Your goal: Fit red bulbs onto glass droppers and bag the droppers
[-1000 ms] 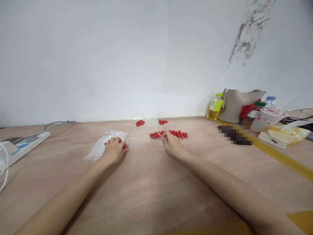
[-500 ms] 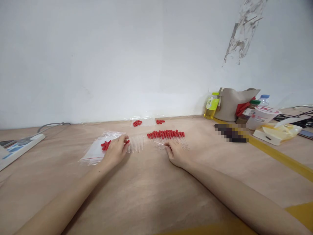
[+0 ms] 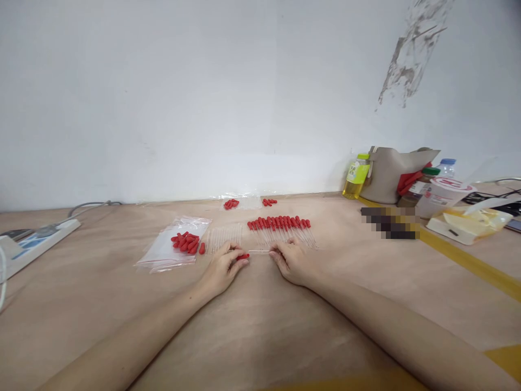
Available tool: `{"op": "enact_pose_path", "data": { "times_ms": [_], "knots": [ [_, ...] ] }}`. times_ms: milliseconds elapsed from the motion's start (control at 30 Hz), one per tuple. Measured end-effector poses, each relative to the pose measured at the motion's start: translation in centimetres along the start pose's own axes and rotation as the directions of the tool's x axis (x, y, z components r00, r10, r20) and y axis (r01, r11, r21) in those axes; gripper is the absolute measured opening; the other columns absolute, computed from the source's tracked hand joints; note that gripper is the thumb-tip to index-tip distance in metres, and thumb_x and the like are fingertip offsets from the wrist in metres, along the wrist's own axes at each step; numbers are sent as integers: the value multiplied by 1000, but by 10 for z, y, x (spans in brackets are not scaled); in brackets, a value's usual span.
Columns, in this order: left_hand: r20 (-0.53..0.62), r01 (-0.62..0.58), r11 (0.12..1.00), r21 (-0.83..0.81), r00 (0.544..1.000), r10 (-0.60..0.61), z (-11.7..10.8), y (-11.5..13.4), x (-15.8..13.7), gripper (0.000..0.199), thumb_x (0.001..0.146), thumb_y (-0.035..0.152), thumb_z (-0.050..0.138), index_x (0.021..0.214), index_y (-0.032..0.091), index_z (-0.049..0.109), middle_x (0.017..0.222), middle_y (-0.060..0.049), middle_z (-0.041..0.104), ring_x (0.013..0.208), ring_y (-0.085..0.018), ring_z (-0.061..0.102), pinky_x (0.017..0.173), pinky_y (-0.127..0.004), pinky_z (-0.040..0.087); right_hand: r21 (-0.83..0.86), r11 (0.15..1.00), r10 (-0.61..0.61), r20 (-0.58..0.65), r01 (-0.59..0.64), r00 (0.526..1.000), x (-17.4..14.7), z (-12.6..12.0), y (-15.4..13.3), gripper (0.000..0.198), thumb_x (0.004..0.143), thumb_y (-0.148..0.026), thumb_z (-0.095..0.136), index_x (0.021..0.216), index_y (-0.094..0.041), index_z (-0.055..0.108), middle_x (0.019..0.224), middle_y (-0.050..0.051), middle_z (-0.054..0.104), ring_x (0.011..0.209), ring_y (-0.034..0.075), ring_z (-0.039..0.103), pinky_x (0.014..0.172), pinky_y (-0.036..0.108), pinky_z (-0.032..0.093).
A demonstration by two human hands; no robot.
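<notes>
Loose bulbs are remaining at ten o'clock from the left hand, bare tubes at twelve. Closed fingers are pinching one bulb there, one tube in the right hand. Capped tubes are lying done at its eleven.

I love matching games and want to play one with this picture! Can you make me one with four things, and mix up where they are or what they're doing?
Things:
1. Left hand
2. Right hand
3. Big red pile
4. White power strip

Places and doings:
A. Lying on plastic bags
B. Holding a thin clear tube
C. At the left side of the picture
D. Holding a small red bulb

Right pairs: 1-D, 2-B, 3-A, 4-C.
</notes>
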State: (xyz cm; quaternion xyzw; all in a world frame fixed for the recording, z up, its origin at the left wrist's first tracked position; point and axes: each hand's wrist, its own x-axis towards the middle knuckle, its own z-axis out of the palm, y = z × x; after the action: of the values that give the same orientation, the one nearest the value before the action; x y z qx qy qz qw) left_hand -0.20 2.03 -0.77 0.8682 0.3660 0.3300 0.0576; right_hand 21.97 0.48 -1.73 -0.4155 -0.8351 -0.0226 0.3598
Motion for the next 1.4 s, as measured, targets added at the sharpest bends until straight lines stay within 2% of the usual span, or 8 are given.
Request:
{"op": "enact_pose_path", "data": {
  "times_ms": [300, 433, 633, 867, 1100, 1400],
  "knots": [
    [-1, -20, 1000, 4, 1000, 20, 1, -1, -2, 17, 85, 27, 45, 90, 18, 59, 90, -4, 58, 84, -16, 53, 76, -28, 42, 2, 999, -37, 62, 37, 997, 1, -2, -1, 16, 87, -22, 38, 83, -19, 53, 80, 1, 63, 69, 11, 54, 76, 29, 28],
    [32, -74, 996, 55, 997, 72, 0, -2, -2, 18, 86, 28, 45, 92, 20, 60, 88, -3, 62, 84, -17, 55, 81, -33, 39, 40, 999, -16, 86, 12, 996, 2, -3, 2, 16, 86, -22, 41, 83, -20, 57, 83, 1, 62, 73, 11, 54, 74, 28, 28],
    [100, -127, 991, 34, 987, 124, -1, 3, -3, 21, 88, 26, 41, 90, 20, 61, 85, -3, 60, 82, -15, 54, 78, -29, 39, 22, 1000, -20, 114, 18, 993, 3, -2, 7, 15, 85, -22, 45, 81, -21, 59, 82, -1, 61, 73, 11, 53, 74, 29, 27],
    [70, -121, 992, 35, 990, 119, 0, 2, -3, 20, 87, 27, 44, 88, 19, 62, 81, -1, 61, 76, -14, 55, 77, -29, 38, -92, 994, -57, 78, 64, 995, 1, -2, 2, 19, 86, -23, 41, 79, -20, 59, 77, 1, 62, 65, 11, 49, 71, 30, 25],
    [30, -143, 989, 21, 989, 143, 1, 1, -3, 20, 87, 29, 45, 87, 19, 62, 78, -2, 63, 74, -14, 55, 76, -29, 39, -120, 992, -25, 121, 40, 992, 2, -4, -4, 26, 87, -24, 37, 73, -19, 59, 71, 1, 63, 60, 12, 49, 69, 31, 24],
    [64, -175, 984, 3, 982, 175, 1, 0, -3, 22, 86, 31, 44, 84, 18, 61, 74, -3, 61, 71, -14, 53, 74, -30, 40, 6, 1000, 8, 200, -10, 980, 4, -1, -10, 25, 85, -20, 40, 65, -19, 55, 65, -2, 63, 56, 10, 49, 69, 29, 26]
  ]
}}
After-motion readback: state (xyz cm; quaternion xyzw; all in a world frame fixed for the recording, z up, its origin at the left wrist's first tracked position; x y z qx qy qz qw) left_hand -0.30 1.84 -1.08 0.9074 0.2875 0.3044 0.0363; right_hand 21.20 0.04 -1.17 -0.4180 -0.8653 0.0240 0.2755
